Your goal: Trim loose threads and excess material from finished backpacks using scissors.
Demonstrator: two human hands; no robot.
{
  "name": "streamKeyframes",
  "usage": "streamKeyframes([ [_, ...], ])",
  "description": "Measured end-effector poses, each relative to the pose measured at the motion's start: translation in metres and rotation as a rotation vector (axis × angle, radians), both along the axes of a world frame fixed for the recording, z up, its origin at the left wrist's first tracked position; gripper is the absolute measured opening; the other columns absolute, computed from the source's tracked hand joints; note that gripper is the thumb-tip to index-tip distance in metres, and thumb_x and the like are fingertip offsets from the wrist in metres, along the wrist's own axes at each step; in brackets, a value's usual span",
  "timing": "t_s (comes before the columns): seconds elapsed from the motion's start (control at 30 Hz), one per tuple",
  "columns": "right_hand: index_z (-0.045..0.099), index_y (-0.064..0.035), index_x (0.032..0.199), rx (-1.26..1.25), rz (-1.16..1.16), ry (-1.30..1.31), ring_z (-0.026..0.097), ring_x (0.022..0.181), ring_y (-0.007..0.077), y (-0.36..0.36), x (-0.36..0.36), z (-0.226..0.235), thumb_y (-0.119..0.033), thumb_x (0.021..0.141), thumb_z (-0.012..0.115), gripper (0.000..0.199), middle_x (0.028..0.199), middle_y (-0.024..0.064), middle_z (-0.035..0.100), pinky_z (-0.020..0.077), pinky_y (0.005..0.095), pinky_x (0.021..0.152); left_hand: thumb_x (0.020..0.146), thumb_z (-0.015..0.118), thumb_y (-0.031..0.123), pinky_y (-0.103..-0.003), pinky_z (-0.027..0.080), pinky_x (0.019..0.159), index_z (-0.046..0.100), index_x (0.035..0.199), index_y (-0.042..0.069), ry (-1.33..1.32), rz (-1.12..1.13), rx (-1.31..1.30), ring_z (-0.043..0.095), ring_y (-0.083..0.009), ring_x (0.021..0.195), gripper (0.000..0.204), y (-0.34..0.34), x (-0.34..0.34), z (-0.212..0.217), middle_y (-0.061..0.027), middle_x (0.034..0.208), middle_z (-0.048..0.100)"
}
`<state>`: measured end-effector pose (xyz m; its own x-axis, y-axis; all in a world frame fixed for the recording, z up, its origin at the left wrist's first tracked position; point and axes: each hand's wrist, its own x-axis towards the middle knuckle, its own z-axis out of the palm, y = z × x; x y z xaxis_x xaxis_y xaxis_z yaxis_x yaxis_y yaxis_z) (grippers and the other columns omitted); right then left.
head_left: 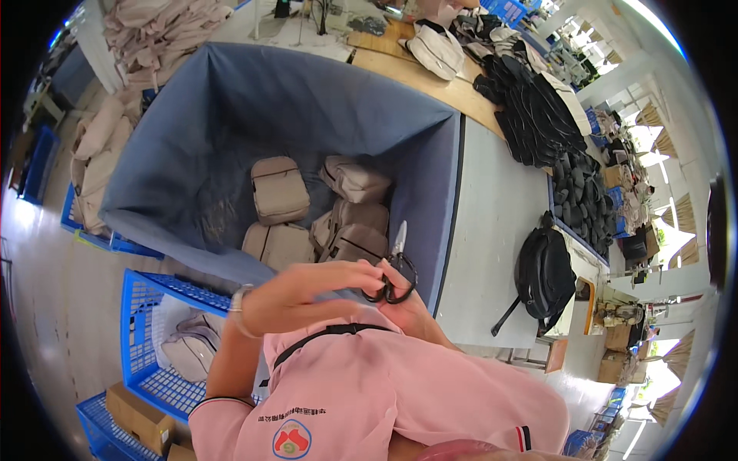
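Both hands meet at chest height: left hand [350, 278] and right hand [406, 303] pinch black-handled scissors [395, 270] over a pink bag [400, 384]. Beige pouches [280, 190] lie in the far blue fabric bin [231, 115].

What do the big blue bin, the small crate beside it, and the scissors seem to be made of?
The big blue bin looks like soft matte fabric: its walls sag and crease. The small blue crate looks like rigid moulded plastic with a lattice of holes. The scissors, held by both the left hand and right hand, show a pale, probably metal blade and dark, likely plastic handles.
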<state>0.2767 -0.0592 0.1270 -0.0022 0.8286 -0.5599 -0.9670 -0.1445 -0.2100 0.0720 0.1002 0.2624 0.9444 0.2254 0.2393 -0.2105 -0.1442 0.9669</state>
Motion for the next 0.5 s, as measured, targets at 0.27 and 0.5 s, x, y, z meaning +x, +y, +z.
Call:
streamKeyframes([
  [0.27, 0.063, 0.0024, 0.108, -0.115, 0.072, -0.088, 0.069, 0.103, 0.0216, -0.034, 0.003, 0.000, -0.016, 0.094, 0.068, 0.024, 0.114, 0.0143, 0.069, 0.0563, 0.0353, 0.093, 0.098, 0.060, 0.014, -0.032, 0.048, 0.096, 0.064, 0.123, -0.003, 0.440, 0.805, 0.329, 0.063, -0.0205, 0.112, 0.030, -0.041, -0.065, -0.112, -0.0121, 0.123, 0.066],
  [0.5, 0.064, 0.0047, 0.111, -0.129, 0.053, -0.116, 0.070, 0.091, 0.0204, -0.070, 0.034, -0.033, -0.018, 0.094, 0.066, 0.028, 0.104, 0.0123, 0.072, 0.0581, 0.0338, 0.084, 0.097, 0.061, 0.008, -0.025, 0.048, 0.093, 0.061, 0.126, -0.003, 0.412, 0.562, -0.623, 0.061, -0.0122, 0.107, 0.031, -0.133, -0.036, -0.100, -0.0066, 0.117, 0.066],
])
